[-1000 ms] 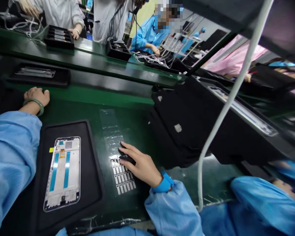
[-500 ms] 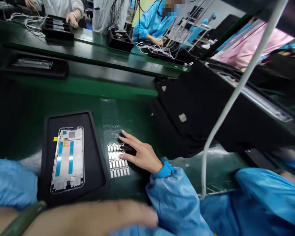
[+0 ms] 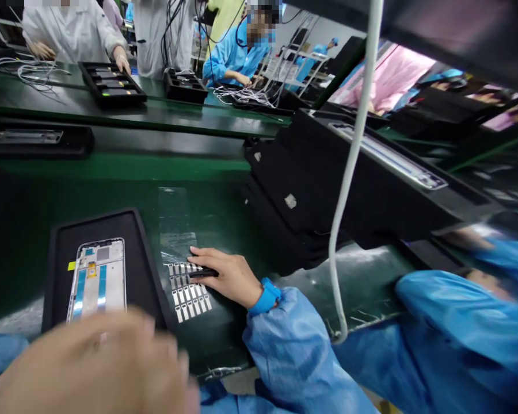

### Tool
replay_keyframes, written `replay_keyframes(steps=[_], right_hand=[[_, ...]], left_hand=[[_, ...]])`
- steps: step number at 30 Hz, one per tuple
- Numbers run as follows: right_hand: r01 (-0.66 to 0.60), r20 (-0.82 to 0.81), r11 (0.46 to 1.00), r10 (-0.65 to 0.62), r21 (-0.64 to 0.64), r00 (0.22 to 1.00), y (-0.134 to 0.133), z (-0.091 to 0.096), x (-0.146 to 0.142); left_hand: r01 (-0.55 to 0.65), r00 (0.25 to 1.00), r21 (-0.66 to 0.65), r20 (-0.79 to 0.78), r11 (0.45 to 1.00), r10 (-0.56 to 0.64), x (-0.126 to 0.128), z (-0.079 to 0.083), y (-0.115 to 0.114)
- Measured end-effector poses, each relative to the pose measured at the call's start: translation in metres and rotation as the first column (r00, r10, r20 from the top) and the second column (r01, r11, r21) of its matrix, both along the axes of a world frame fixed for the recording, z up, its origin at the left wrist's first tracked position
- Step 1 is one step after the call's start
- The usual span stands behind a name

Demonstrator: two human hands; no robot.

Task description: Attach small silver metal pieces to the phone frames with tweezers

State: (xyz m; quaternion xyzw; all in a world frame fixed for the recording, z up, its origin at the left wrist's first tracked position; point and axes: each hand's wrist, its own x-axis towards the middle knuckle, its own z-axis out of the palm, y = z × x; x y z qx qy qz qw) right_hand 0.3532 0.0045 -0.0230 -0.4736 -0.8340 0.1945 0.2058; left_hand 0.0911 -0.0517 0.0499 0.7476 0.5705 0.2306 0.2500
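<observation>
My right hand [image 3: 227,275] rests on a sheet of small white stickers [image 3: 190,299] on the green mat, fingers pinched around a slim black tool [image 3: 202,273]. Its wrist wears a blue strap [image 3: 265,296]. To the left lies a black tray [image 3: 56,270] holding a white phone frame [image 3: 97,279] with blue strips. My left hand [image 3: 95,368] is raised close to the camera at the bottom left, badly blurred, and covers the tray's near edge.
A stack of black trays [image 3: 311,190] leans at the right of the mat, with a white cable [image 3: 349,167] hanging in front. Another tray [image 3: 34,141] sits on the belt behind. A co-worker's blue sleeve [image 3: 457,322] is at my right; other people work across the line.
My left hand left the far edge of the mat and swung up close to the camera. The right hand stayed on the sticker sheet with the tool; the view shifted right.
</observation>
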Motion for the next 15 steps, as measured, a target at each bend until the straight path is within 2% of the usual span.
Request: replay_keyframes(steps=[3,6,10,12,15], right_hand=[[-0.005,-0.105,1.000,0.007,0.026,0.994,-0.003,-0.002,-0.001],[0.031,-0.201,0.997,-0.017,0.065,0.980,-0.006,-0.002,-0.003],[0.084,-0.395,0.994,-0.050,0.069,0.917,-0.009,0.001,-0.011],[0.122,-0.479,0.992,-0.096,0.023,0.872,-0.011,0.004,-0.016],[0.217,-0.556,0.970,-0.240,-0.108,0.796,-0.011,0.009,-0.024]], left_hand=[[0.262,0.965,0.068,-0.044,0.963,-0.259,0.016,-0.008,0.031],[0.409,0.911,0.127,-0.115,0.904,-0.397,0.031,-0.029,0.055],[0.392,0.920,0.089,-0.051,0.916,-0.389,0.042,-0.052,0.064],[0.353,0.935,0.062,-0.007,0.933,-0.353,0.044,-0.056,0.062],[0.269,0.959,0.006,0.085,0.963,-0.269,0.045,-0.052,0.059]])
